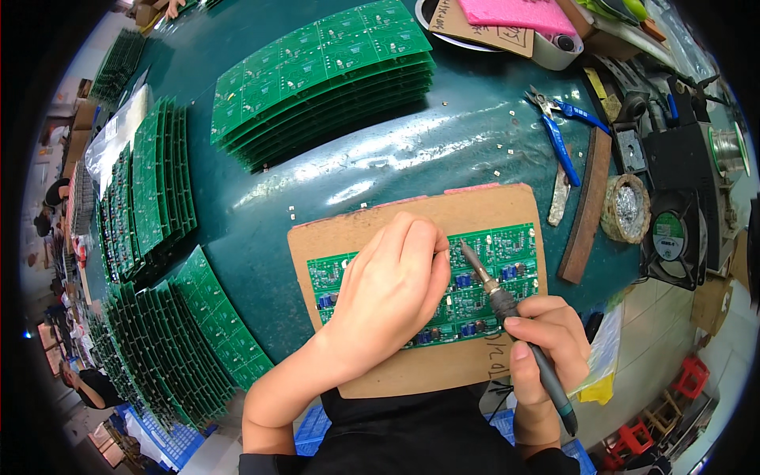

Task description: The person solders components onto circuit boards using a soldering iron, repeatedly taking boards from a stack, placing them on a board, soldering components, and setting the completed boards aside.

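A green circuit board panel [514,245] with blue and black parts lies on a brown cardboard sheet [396,384] in front of me. My right hand [550,340] grips a soldering iron [507,305] by its dark handle. The iron's tip rests at or just over the board's upper middle; contact is too small to tell. Over the board's left half is my left hand [396,281], fingers bent and pinched close to the iron's tip. Whatever sits between those fingertips is hidden. Part of the panel is covered by this hand.
Stacked green boards [324,71] stand at the back, with more board stacks [158,182] along the left. To the right lie blue-handled cutters [558,134], a brown bar [586,206], a round tin [627,208], a fan [673,241] and a solder spool [727,150]. Tiny parts dot the green mat.
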Available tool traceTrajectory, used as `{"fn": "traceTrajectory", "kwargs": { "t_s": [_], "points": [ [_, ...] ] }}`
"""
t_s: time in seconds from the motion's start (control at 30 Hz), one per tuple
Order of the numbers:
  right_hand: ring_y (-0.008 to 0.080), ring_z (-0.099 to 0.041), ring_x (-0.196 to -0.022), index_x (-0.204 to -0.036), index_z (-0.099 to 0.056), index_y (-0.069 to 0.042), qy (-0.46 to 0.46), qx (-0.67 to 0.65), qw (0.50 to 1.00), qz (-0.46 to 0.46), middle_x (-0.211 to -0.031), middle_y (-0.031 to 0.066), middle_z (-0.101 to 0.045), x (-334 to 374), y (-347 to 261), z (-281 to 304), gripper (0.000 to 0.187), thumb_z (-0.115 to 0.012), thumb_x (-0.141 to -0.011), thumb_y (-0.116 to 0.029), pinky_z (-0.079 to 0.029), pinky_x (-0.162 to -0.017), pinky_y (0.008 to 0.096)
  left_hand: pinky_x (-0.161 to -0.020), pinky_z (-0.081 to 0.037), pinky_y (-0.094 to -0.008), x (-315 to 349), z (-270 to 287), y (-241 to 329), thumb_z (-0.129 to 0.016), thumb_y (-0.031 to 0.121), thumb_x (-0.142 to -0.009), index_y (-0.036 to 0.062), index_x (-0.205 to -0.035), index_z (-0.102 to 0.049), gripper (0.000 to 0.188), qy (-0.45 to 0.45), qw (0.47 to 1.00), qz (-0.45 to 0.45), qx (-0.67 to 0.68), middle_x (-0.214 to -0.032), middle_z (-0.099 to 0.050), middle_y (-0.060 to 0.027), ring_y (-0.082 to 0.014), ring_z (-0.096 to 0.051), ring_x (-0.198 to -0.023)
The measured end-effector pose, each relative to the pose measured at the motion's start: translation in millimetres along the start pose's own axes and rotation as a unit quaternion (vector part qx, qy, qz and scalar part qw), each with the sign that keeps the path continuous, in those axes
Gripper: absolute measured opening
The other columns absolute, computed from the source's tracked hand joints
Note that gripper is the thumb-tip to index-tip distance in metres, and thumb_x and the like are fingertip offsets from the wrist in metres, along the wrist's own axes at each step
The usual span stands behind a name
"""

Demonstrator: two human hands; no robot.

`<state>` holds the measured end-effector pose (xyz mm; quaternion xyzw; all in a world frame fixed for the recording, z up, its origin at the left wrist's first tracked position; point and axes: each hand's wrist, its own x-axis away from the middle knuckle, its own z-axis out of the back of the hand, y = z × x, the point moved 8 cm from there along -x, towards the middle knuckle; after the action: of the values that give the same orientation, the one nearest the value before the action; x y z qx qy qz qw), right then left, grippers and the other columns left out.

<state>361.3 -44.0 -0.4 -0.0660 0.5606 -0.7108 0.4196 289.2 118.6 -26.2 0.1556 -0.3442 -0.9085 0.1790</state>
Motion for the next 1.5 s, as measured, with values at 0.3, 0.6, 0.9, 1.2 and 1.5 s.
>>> {"fn": "traceTrajectory", "kwargs": {
  "t_s": [0.3,0.6,0.9,1.2,1.5],
  "points": [
    [0.0286,-0.061,-0.070,-0.094,-0.067,0.002,0.043,0.018,0.999,0.011,-0.073,0.0102,-0.057,4.5,-4.4,19.4,0.018,-0.064,-0.080,-0.008,-0.053,-0.065,0.0396,-0.068,-0.050,-0.0421,-3.1,2.7,9.0,-0.064,0.000,-0.084,0.0011,-0.093,-0.056,0.012,-0.001,0.998,-0.057,-0.016,-0.087,-0.054,-0.0139,-0.0337,-0.059,-0.077],
    [0.0279,-0.061,-0.076,-0.093,-0.069,0.001,0.073,0.013,0.996,-0.041,-0.077,0.0105,-0.057,9.5,9.6,40.6,0.017,-0.064,-0.082,-0.011,-0.050,-0.069,0.0366,-0.068,-0.050,-0.0424,-16.6,-12.7,22.2,-0.063,0.000,-0.086,0.0023,-0.097,-0.054,0.014,-0.030,0.997,0.006,0.072,-0.090,-0.055,-0.0151,-0.0353,-0.060,-0.079],
    [0.0278,-0.062,-0.076,-0.090,-0.070,0.002,0.051,-0.003,0.998,-0.049,-0.076,0.0114,-0.060,3.6,18.3,38.2,0.016,-0.065,-0.077,-0.007,-0.051,-0.069,0.0358,-0.068,-0.050,-0.0425,-24.2,-34.5,23.5,-0.066,0.001,-0.083,0.0023,-0.094,-0.054,0.016,-0.017,0.999,-0.028,0.000,-0.088,-0.057,-0.0133,-0.0353,-0.061,-0.080],
    [0.0275,-0.061,-0.085,-0.094,-0.067,0.004,0.213,0.117,0.970,-0.019,-0.086,0.0137,-0.062,24.4,21.2,77.4,0.021,-0.061,-0.083,-0.013,-0.048,-0.079,0.0368,-0.071,-0.049,-0.0434,-17.8,-32.9,30.9,-0.065,-0.001,-0.080,0.0013,-0.090,-0.053,0.016,0.003,0.996,-0.065,-0.063,-0.086,-0.056,-0.0136,-0.0344,-0.059,-0.082],
    [0.0266,-0.058,-0.090,-0.107,-0.061,0.003,0.191,0.189,0.963,-0.037,-0.098,0.0163,-0.057,57.3,10.6,80.7,0.018,-0.056,-0.091,-0.005,-0.048,-0.083,0.0352,-0.064,-0.047,-0.0310,29.8,58.8,0.3,-0.064,-0.003,-0.085,0.0043,-0.096,-0.063,0.013,0.053,0.998,0.019,0.021,-0.090,-0.057,-0.0078,-0.0195,-0.056,-0.077]
  ]
}}
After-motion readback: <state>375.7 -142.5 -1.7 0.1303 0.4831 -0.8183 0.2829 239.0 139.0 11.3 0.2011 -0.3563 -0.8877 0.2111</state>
